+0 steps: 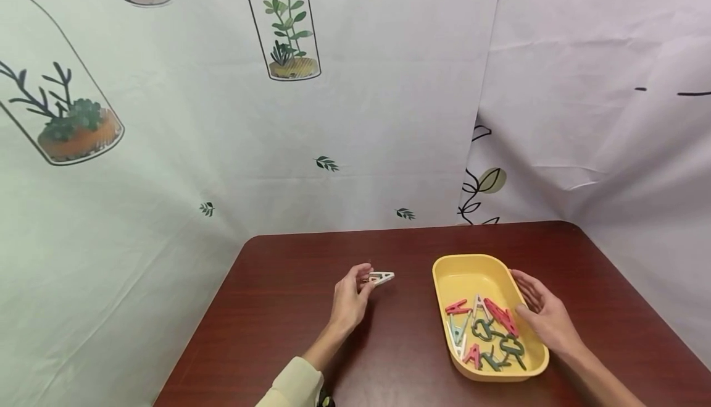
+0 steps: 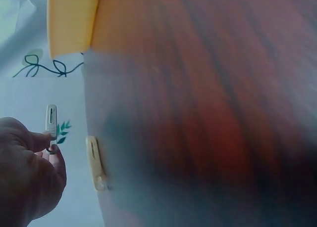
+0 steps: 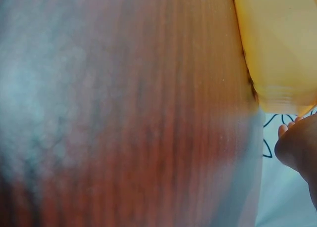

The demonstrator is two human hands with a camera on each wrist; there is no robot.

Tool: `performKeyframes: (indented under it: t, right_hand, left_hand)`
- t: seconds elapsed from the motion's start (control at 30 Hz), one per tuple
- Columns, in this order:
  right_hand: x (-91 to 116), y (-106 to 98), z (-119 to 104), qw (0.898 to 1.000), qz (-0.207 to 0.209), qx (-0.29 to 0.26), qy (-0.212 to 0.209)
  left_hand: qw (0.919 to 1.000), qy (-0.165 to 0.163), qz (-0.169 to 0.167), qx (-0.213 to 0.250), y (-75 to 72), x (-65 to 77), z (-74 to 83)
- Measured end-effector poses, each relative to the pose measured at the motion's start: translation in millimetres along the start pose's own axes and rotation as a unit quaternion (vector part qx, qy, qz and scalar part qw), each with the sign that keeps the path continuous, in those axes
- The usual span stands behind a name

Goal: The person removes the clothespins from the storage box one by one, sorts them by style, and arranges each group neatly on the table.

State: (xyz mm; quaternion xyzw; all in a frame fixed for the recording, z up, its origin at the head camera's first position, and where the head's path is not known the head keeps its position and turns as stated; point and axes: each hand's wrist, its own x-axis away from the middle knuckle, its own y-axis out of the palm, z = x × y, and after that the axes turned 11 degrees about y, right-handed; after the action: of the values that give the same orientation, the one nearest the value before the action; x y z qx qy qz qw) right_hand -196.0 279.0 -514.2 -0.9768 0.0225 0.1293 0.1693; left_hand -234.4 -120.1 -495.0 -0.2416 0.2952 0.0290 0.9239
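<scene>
My left hand (image 1: 349, 301) pinches a white clothespin (image 1: 382, 278) between thumb and fingertips above the table. In the left wrist view this clothespin (image 2: 51, 119) stands upright from the fingertips. A second pale clothespin (image 2: 94, 162) shows there at the table's far edge; in the head view it does not show separately. My right hand (image 1: 547, 320) holds the right side of a yellow tray (image 1: 463, 268), thumb at the rim and fingers along the outer wall. Inside, toward the near end, lie red clothespins (image 1: 500, 315), pale ones (image 1: 458, 331) and dark green clips (image 1: 484, 330).
The tray stands on a dark red-brown table (image 1: 289, 308) with rounded far corners. A white curtain (image 1: 389, 117) printed with plants hangs behind it and along the sides. A dark wristwatch (image 1: 326, 401) shows by the left sleeve (image 1: 297, 383).
</scene>
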Motion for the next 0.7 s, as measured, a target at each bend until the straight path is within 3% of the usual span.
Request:
performKeyframes:
  t: [0.5,0.7]
  right_hand:
    - [0.0,-0.4,-0.1,1.0,0.001,-0.001,0.001]
    - [-0.4,-0.4,0.7,1.0,0.002,0.005,0.001]
  left_hand:
    - [0.9988,0.009,-0.029,-0.039,-16.5,24.3,-14.5]
    - [0.9967,-0.013,-0.054,-0.059,-21.0,29.0,-18.4]
